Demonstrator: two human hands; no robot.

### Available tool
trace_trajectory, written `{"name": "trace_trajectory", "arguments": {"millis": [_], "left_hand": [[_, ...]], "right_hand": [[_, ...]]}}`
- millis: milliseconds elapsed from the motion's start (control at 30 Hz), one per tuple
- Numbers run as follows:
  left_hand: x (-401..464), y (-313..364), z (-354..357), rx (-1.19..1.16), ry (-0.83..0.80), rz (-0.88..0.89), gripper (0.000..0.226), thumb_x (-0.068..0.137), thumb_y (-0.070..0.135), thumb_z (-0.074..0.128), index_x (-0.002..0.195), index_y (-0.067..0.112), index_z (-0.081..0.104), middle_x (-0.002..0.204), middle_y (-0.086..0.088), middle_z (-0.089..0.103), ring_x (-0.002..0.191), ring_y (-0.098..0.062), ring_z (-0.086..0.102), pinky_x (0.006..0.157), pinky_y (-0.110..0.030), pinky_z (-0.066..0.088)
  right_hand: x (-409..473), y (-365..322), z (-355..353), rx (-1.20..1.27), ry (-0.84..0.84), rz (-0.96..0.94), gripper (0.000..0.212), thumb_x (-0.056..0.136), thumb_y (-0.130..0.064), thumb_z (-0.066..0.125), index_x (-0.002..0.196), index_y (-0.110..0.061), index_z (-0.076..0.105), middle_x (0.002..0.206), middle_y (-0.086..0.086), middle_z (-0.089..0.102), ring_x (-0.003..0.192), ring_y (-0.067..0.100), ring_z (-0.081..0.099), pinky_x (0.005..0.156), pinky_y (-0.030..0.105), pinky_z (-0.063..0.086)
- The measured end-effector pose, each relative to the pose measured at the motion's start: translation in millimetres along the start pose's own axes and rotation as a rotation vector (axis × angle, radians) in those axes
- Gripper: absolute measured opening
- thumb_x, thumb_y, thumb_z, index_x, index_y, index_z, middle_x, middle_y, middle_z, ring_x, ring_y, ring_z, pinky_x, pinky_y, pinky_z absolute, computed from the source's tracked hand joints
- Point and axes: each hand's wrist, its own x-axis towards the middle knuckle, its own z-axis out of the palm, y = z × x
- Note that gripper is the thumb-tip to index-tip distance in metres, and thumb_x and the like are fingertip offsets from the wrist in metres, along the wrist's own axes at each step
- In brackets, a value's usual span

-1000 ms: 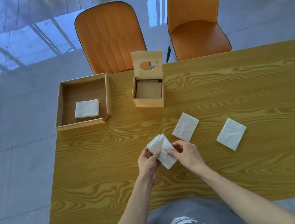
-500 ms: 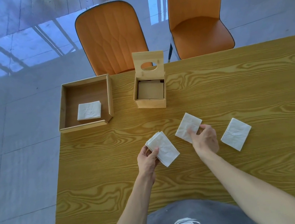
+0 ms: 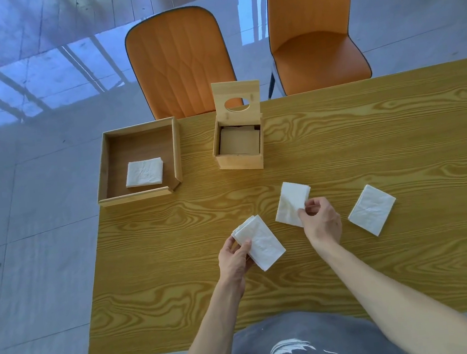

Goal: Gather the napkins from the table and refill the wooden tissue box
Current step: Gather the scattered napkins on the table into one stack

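Left hand (image 3: 234, 259) grips a small stack of napkins (image 3: 260, 242) by its near-left corner, just above the table (image 3: 367, 138); right hand (image 3: 320, 220) pinches the near edge of a second napkin (image 3: 290, 203), its near end lifted. A third napkin (image 3: 372, 209) lies flat nearer the right edge. Wooden tissue box (image 3: 239, 150), lid up, stands by the far edge; a tray (image 3: 177, 151) holding one folded napkin (image 3: 144, 172) sits at the far-left corner.

Head camera looks steeply down and forward over the table (image 3: 339, 141).
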Motion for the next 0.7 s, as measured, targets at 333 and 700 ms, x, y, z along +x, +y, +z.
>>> {"name": "trace_trajectory", "arguments": {"millis": [333, 700], "left_hand": [[-6.6, -5.9, -3.4, 0.007, -0.02, -0.008, 0.033, 0.1, 0.011, 0.055, 0.133, 0.01, 0.056, 0.118, -0.016, 0.068, 0.101, -0.028, 0.067, 0.086, -0.044, 0.057], [-13.9, -9.1, -3.5, 0.026, -0.074, -0.027, 0.03, 0.1, 0.016, 0.056, 0.129, 0.011, 0.062, 0.105, -0.013, 0.075, 0.085, -0.025, 0.072, 0.069, -0.037, 0.058]], "right_hand": [[-13.8, 13.0, -25.5, 0.554, -0.431, 0.063, 0.044, 0.086, -0.003, 0.072, 0.121, -0.027, 0.058, 0.098, -0.001, 0.076, 0.08, 0.011, 0.07, 0.065, 0.027, 0.056], [-30.1, 19.0, -11.3, 0.47, -0.918, 0.023, 0.06, 0.085, 0.006, 0.069, 0.132, -0.027, 0.053, 0.113, 0.011, 0.073, 0.091, 0.019, 0.072, 0.069, 0.029, 0.058]]}}
